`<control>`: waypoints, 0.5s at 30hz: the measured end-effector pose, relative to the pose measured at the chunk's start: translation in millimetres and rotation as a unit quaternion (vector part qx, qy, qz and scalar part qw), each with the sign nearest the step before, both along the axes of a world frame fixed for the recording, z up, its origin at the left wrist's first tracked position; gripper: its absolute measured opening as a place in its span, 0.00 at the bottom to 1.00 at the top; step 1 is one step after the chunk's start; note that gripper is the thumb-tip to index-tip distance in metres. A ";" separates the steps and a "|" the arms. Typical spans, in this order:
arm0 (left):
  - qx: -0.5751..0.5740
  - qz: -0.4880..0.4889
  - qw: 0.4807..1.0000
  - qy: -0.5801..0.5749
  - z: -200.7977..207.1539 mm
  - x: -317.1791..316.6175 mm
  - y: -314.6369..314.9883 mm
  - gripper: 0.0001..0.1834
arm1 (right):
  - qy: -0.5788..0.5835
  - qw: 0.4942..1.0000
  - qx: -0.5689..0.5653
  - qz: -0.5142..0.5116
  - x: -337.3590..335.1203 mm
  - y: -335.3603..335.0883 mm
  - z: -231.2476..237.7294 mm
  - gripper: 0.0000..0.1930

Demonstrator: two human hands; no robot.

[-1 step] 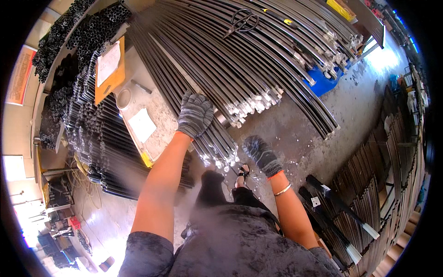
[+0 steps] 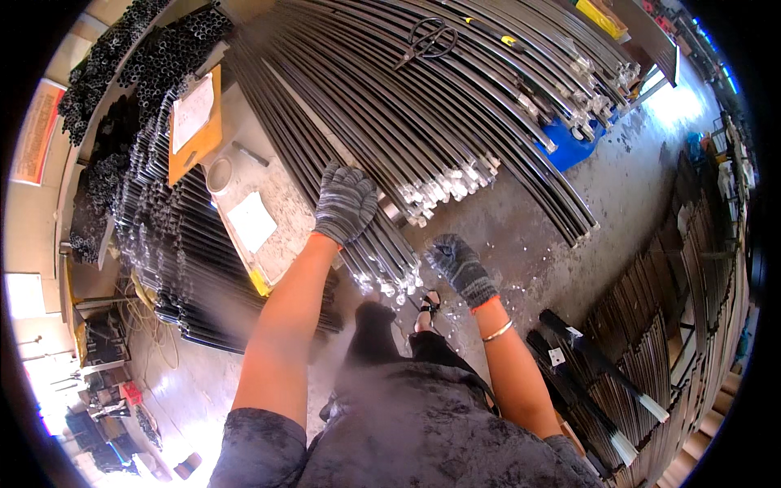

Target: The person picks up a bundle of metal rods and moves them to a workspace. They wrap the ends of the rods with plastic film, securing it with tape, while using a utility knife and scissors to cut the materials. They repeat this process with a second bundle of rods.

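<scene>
Dark metal tubes (image 2: pixel 455 122) lie side by side in a wide fan, many of their near ends wrapped in clear plastic. My left hand (image 2: pixel 346 203), in a grey striped knit glove, lies over a small group of tubes (image 2: pixel 382 252) close to their wrapped ends, its fingers curved over them. To the right of those ends, my right hand (image 2: pixel 460 268) hangs apart from the tubes in a matching glove. Its fingers are curled in, and whatever they may hold is hidden. Black scissors (image 2: pixel 429 41) rest on top of the tubes farther away.
Left of the tubes, a worktop (image 2: pixel 272 199) bears an orange clipboard (image 2: pixel 203 138), a roll of tape (image 2: pixel 219 175) and white paper (image 2: pixel 252 222). Stacked tubes (image 2: pixel 163 203) fill the left side. More dark bars (image 2: pixel 643 301) stand at the right. A blue thing (image 2: pixel 573 146) sits beneath the far tubes.
My right hand has risen very slightly, with its wrist turned a little. The left hand stays on the tubes.
</scene>
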State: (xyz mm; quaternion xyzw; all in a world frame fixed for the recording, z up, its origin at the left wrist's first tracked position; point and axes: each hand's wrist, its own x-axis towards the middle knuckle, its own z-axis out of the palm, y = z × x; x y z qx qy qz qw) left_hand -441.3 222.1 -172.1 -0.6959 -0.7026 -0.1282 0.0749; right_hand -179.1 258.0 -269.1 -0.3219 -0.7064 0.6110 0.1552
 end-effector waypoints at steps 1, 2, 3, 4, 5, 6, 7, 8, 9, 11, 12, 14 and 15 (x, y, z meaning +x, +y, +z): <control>0.010 0.001 1.000 0.001 2.0 0.6 0.0 0.11 | -0.014 0.999 0.040 -0.023 -5.8 7.6 -2.1 0.16; -0.018 0.014 0.999 0.025 2.2 0.4 -5.3 0.12 | -0.019 0.992 -0.113 -0.043 -30.4 12.0 42.9 0.15; -0.016 0.008 0.999 0.028 6.1 2.2 -5.3 0.13 | 0.009 0.961 -0.266 -0.077 -44.1 12.6 52.0 0.16; -0.063 0.024 0.996 0.051 7.2 4.2 -0.5 0.14 | 0.029 0.901 -0.413 -0.132 -58.9 13.9 57.2 0.18; -0.103 0.040 0.991 0.078 12.2 7.4 3.0 0.14 | 0.053 0.905 -0.394 -0.150 -70.3 16.5 38.8 0.18; -0.072 0.035 0.994 0.073 10.1 6.5 0.9 0.15 | 0.058 0.878 -0.433 -0.197 -77.9 15.6 35.8 0.18; -0.041 0.028 0.996 0.068 4.6 4.2 -1.3 0.16 | 0.063 0.846 -0.470 -0.243 -84.7 14.7 32.9 0.19; -0.011 0.021 0.998 0.058 3.8 5.4 -3.8 0.17 | 0.046 0.882 -0.403 -0.242 -83.2 10.2 34.1 0.19; -0.014 0.025 0.999 0.041 3.7 4.4 -5.3 0.17 | 0.026 0.911 -0.332 -0.242 -83.6 6.2 35.1 0.19; -0.020 0.030 0.999 0.007 5.2 4.1 -6.6 0.17 | 0.066 0.882 -0.407 -0.229 -69.7 -3.4 43.8 0.18; -0.016 0.037 0.999 -0.007 5.0 4.3 -6.3 0.17 | 0.032 0.896 -0.392 -0.207 -64.0 -5.3 42.9 0.17; -0.007 0.047 0.998 -0.036 4.5 5.6 -4.1 0.15 | 0.092 0.926 -0.331 -0.159 -50.4 -11.2 24.8 0.18; 0.013 0.035 0.999 -0.031 5.0 6.7 -1.9 0.15 | 0.121 0.936 -0.299 -0.138 -40.6 -13.5 3.8 0.19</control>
